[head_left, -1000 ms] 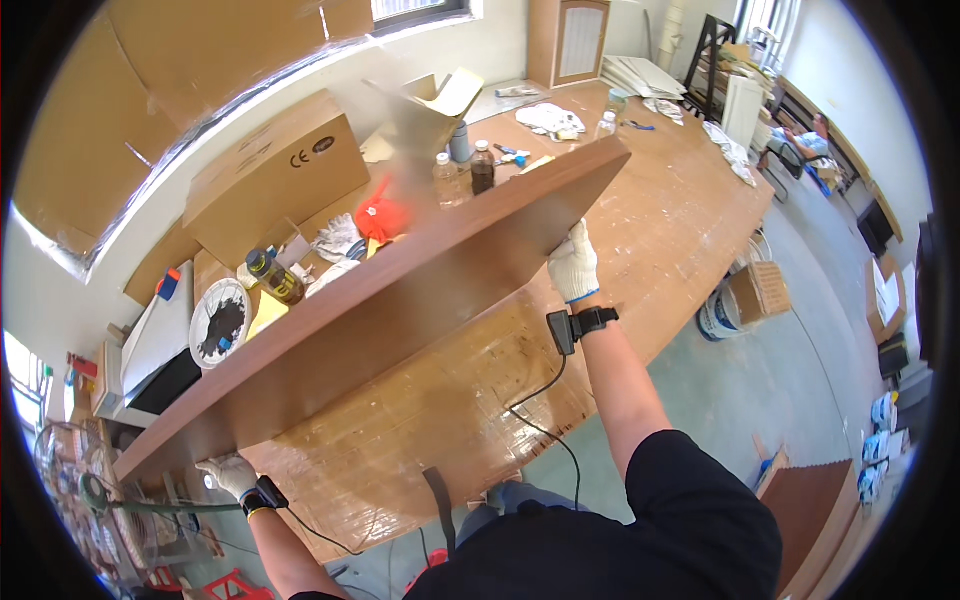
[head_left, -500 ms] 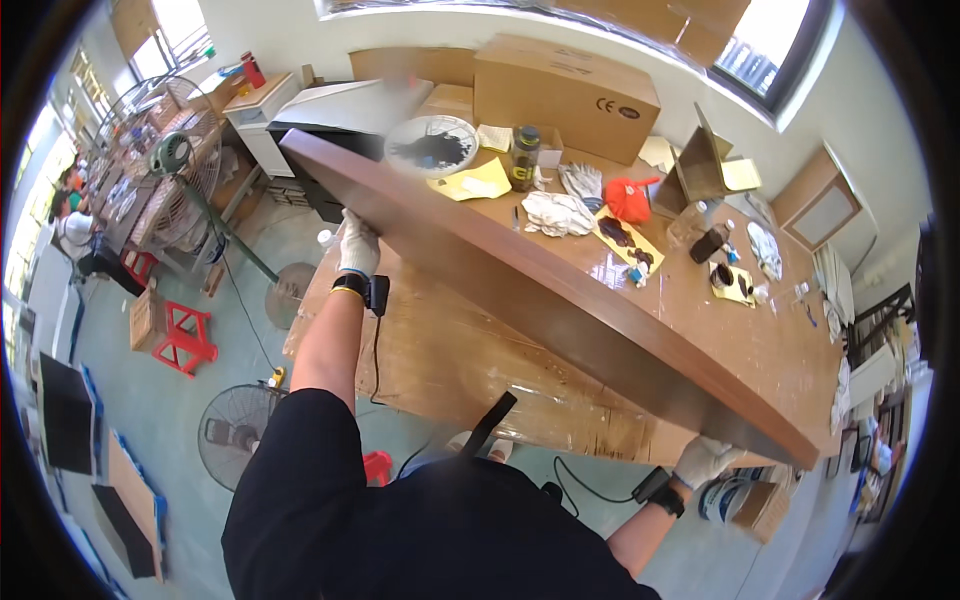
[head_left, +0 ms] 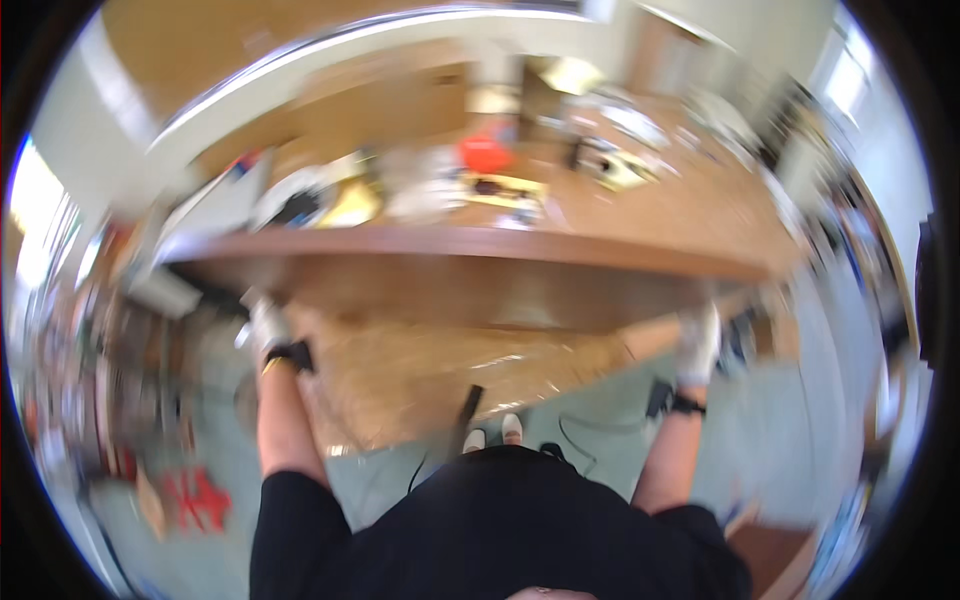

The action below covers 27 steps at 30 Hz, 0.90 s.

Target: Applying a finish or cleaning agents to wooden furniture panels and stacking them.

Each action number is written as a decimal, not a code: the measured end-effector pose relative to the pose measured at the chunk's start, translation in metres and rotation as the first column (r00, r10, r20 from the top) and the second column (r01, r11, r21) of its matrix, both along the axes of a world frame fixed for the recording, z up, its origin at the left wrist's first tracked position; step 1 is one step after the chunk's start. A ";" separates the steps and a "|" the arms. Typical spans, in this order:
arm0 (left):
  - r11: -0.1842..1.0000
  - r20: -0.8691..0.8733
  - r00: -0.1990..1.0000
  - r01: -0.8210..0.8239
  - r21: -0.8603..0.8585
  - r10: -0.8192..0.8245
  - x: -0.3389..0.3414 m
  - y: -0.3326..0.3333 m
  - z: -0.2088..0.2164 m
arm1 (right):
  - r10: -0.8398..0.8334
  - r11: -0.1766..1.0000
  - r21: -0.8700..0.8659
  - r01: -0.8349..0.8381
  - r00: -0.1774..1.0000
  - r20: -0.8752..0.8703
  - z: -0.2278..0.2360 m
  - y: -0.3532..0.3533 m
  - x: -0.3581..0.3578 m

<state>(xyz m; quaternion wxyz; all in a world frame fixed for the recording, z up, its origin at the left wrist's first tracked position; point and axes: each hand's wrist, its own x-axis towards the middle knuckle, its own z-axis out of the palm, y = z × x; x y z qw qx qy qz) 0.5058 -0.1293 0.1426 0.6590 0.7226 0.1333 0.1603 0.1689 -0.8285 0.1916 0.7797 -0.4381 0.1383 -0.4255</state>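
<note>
A long, thick brown wooden board (head_left: 470,285) is held up in front of me, stretching nearly level from left to right above the worktable (head_left: 420,385). My left hand (head_left: 268,325), in a white glove, is closed on the board's lower edge near its left end. At the other end my right hand (head_left: 700,345), gloved too, grips the lower edge. Both hands are blurred by motion, and the board hides some of their fingers. Black straps with small devices circle both wrists.
On the table beyond the board are a red bag (head_left: 485,152), a yellow sheet with dark stains (head_left: 505,190), a white round tray with dark material (head_left: 292,200) and a big cardboard box (head_left: 385,100). A red stool (head_left: 197,500) stands on the floor at left. Another brown panel (head_left: 775,560) is at lower right.
The board has swung from a steep slant to nearly level across the view. My right hand has moved forward, and my view has turned to the right. Both hands keep their hold.
</note>
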 end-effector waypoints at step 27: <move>0.866 0.004 1.000 0.025 -0.500 -0.027 0.056 0.037 0.015 | 0.252 0.873 -0.126 -0.471 0.658 -0.709 0.288 -0.018 0.055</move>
